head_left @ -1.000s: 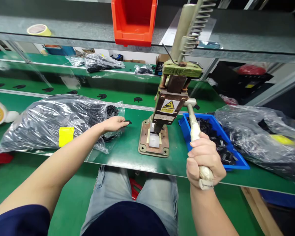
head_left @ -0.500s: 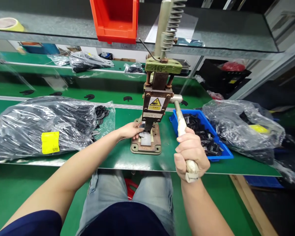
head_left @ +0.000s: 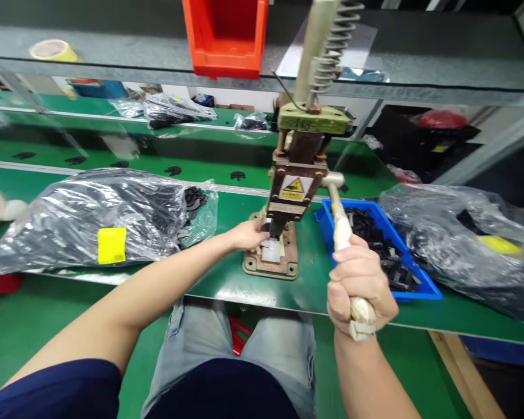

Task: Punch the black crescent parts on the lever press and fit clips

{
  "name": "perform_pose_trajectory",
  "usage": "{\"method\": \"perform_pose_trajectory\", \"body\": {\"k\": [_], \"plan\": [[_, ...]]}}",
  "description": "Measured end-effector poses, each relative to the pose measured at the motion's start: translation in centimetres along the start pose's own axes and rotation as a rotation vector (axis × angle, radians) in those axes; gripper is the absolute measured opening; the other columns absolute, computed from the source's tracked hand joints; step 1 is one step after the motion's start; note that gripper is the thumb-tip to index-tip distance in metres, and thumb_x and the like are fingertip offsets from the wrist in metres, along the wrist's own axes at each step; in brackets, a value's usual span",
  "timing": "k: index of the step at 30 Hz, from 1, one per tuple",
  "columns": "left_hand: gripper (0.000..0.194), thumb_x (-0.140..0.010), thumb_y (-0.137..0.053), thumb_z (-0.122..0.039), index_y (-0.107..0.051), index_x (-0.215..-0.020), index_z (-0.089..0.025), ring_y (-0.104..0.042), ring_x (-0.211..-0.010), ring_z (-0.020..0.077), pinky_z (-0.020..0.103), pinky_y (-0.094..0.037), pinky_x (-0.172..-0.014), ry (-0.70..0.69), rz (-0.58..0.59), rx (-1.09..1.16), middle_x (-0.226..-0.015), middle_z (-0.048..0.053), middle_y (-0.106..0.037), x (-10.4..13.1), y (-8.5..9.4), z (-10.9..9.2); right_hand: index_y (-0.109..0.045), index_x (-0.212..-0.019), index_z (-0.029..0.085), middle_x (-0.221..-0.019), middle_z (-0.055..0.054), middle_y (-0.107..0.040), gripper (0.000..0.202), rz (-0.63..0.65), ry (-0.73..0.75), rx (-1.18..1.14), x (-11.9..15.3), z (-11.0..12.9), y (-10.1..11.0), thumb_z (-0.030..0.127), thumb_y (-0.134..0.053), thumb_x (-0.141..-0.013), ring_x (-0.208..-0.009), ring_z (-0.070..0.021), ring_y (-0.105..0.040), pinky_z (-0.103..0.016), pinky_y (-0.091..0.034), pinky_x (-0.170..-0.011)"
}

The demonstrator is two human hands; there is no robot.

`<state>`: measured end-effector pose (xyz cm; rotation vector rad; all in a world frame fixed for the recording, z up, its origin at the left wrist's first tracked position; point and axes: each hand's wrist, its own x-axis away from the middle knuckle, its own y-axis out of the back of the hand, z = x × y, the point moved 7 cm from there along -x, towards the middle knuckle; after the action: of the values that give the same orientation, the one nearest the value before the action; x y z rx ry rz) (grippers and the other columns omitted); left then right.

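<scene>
A hand press (head_left: 297,154) with a yellow warning label stands on the green bench. My left hand (head_left: 248,234) is at its base plate (head_left: 291,250), fingers pinched on a small black piece (head_left: 265,227) beneath the ram. Just in front of those fingertips lies a light metal plate (head_left: 271,251). Wrapped round the taped end of the press lever (head_left: 341,224), my right hand (head_left: 364,283) is closed, with the lever pointing down toward me.
A plastic bag of black parts (head_left: 135,209) lies left, a blue bin (head_left: 428,285) of black parts right, beside another bag (head_left: 467,250). Above are a red bin (head_left: 227,64) and tape roll (head_left: 55,50) on a shelf. Black pieces (head_left: 238,175) line the strip behind.
The view has shifted left, so the press and bench items appear farther right. Both hands keep their holds, and a round yellowish object has come into view at the left edge.
</scene>
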<state>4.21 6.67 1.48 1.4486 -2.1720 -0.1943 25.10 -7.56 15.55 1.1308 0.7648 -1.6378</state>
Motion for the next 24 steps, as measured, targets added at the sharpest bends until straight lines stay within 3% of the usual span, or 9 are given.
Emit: {"method": "perform_pose_trajectory", "body": {"k": [4, 6, 9, 12, 14, 17, 21, 24], "plan": [[0.021, -0.098, -0.060, -0.032, -0.067, -0.114, -0.021, -0.073, -0.084, 0.0183, 0.028, -0.057, -0.075, -0.362, -0.035, -0.288, -0.099, 0.005, -0.077, 4.8, 2.4, -2.3, -0.059, -0.065, 0.026, -0.067, 0.003, -0.065, 0.018, -0.004, 0.003, 0.004, -0.3, -0.3, 0.0, 0.020, -0.073, -0.074, -0.075, -0.0225, -0.067, -0.063, -0.056, -0.098], [0.022, -0.097, -0.058, -0.032, -0.071, -0.112, -0.023, -0.071, -0.103, 0.0209, 0.030, -0.056, -0.090, -0.443, -0.070, -0.445, -0.114, 0.006, -0.077, 7.6, 5.6, -2.2, -0.059, -0.064, 0.027, -0.067, 0.002, -0.065, 0.018, 0.004, -0.012, -0.004, -0.3, -0.6, -0.1, 0.021, -0.074, -0.073, -0.074, -0.0232, -0.067, -0.062, -0.057, -0.099], [0.027, -0.095, -0.059, -0.039, -0.074, -0.110, -0.022, -0.071, -0.100, 0.0215, 0.030, -0.054, -0.091, -0.270, -0.198, -0.590, -0.110, 0.005, -0.077, 10.5, 12.8, 0.5, -0.059, -0.063, 0.027, -0.064, 0.001, -0.064, 0.019, -0.009, 0.001, -0.017, -0.3, -0.6, -0.1, 0.023, -0.075, -0.072, -0.072, -0.0240, -0.066, -0.061, -0.056, -0.098], [0.028, -0.089, -0.066, -0.041, -0.076, -0.110, -0.025, -0.071, -0.094, 0.0211, 0.027, -0.052, -0.085, -0.045, -0.135, -0.710, -0.104, 0.002, -0.079, 11.8, 17.3, 4.8, -0.057, -0.064, 0.026, -0.064, 0.001, -0.062, 0.021, -0.023, 0.007, -0.011, -0.3, -0.4, -0.1, 0.022, -0.075, -0.074, -0.072, -0.0242, -0.066, -0.063, -0.056, -0.098], [0.029, -0.084, -0.071, -0.041, -0.078, -0.108, -0.027, -0.071, -0.095, 0.0222, 0.027, -0.051, -0.085, -0.001, -0.079, -0.794, -0.106, 0.003, -0.079, 12.0, 18.0, 7.0, -0.057, -0.065, 0.025, -0.066, 0.001, -0.063, 0.021, -0.018, -0.001, -0.003, -0.2, -0.3, -0.3, 0.021, -0.074, -0.077, -0.075, -0.0234, -0.067, -0.064, -0.055, -0.099], [0.032, -0.084, -0.072, -0.045, -0.079, -0.109, -0.028, -0.072, -0.100, 0.0253, 0.029, -0.051, -0.087, -0.005, -0.072, -0.902, -0.109, 0.007, -0.080, 11.3, 16.9, 9.0, -0.057, -0.065, 0.024, -0.068, 0.001, -0.063, 0.021, -0.012, -0.001, -0.008, -0.3, -0.2, -0.4, 0.021, -0.074, -0.079, -0.077, -0.0222, -0.068, -0.064, -0.055, -0.101], [0.031, -0.091, -0.062, -0.045, -0.079, -0.110, -0.027, -0.073, -0.096, 0.0272, 0.032, -0.050, -0.084, -0.003, -0.129, -0.989, -0.104, 0.009, -0.080, 9.6, 15.1, 9.5, -0.059, -0.065, 0.025, -0.067, 0.001, -0.064, 0.020, 0.000, 0.014, -0.013, -0.5, -0.2, -0.3, 0.019, -0.074, -0.076, -0.076, -0.0229, -0.067, -0.063, -0.055, -0.100], [0.026, -0.092, -0.060, -0.039, -0.078, -0.104, -0.025, -0.072, -0.089, 0.0254, 0.031, -0.049, -0.079, -0.013, -0.188, -0.926, -0.098, 0.008, -0.080, 8.5, 15.0, 9.0, -0.058, -0.064, 0.026, -0.066, 0.001, -0.064, 0.021, 0.008, 0.021, -0.003, -0.5, -0.2, -0.2, 0.020, -0.075, -0.076, -0.074, -0.0231, -0.067, -0.063, -0.055, -0.099]]}}
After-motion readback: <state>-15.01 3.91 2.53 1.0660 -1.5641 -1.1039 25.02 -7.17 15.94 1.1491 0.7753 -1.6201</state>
